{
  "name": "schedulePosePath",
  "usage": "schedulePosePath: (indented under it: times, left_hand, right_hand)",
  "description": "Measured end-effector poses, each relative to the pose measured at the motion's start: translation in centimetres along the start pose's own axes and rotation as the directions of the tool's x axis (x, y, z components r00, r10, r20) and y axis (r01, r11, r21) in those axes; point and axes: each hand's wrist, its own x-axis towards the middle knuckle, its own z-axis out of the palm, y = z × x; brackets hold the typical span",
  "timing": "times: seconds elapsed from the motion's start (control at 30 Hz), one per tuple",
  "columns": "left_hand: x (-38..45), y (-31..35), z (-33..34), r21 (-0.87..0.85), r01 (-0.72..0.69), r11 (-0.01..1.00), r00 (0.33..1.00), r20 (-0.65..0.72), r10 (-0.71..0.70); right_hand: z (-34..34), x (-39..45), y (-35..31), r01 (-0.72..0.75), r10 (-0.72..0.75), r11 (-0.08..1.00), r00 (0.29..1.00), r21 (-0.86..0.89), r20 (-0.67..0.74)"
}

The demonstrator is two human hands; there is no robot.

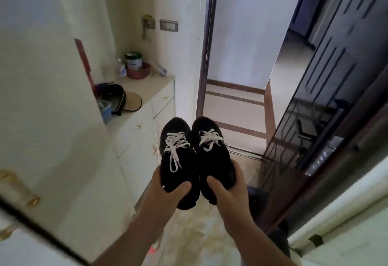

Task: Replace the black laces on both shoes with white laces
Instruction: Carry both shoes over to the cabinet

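The two black shoes, the left shoe (175, 156) and right shoe (212, 152), were held up side by side in mid-air before an open doorway (237, 55), each heel cupped in curled fingers, the left hand (168, 186) under one and the right hand (226, 186) under the other. They looked light and soft-sided, best gripped at the firmer heel or sole, and the white laces (175, 143) already threaded and tied were limp and apt to snag. Nearby stood a white cabinet (144, 131) whose tabletop carried a cap (123, 98) and tub (133, 60); nothing blocked the hands.

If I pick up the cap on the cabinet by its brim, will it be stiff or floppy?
The cap is probably light. Its tan brim looks flat and likely stays stiff, while the dark crown looks like fabric and may sag. It overhangs the cabinet edge slightly, so a push might tip it off.
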Motion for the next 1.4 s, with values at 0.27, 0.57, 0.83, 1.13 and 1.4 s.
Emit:
schedulePosePath:
  times: [0.27,0.57,0.83,1.13,1.4]
  left_hand:
    - [24.5,-0.2,0.4,0.073,0.166,0.983,0.986,-0.038,-0.163]
    - [47.3,-16.5,-0.3,0.049,0.366,0.929,0.874,-0.362,-0.325]
    - [55.0,-28.2,4.7,-0.303,0.547,0.78,0.601,-0.506,-0.619]
    - [61.5,-52.2,2.6,-0.381,0.643,0.664,0.497,-0.452,-0.741]
    - [67.5,-71.0,-0.6,-0.445,0.59,0.673,0.489,-0.466,-0.737]
  right_hand:
    - [4.9,23.8,0.7,-0.181,0.194,0.979,0.971,-0.097,0.14]
    - [12.7,52.7,11.8,-0.144,0.395,0.879,0.753,-0.454,0.526]
    - [18.4,68.3,28.3,0.03,0.674,0.674,0.384,-0.738,0.631]
    - [21.3,71.7,58.0,0.126,0.826,0.509,0.206,-0.851,0.525]
    - [26.2,74.0,75.4,0.29,0.767,0.539,0.218,-0.791,0.603]
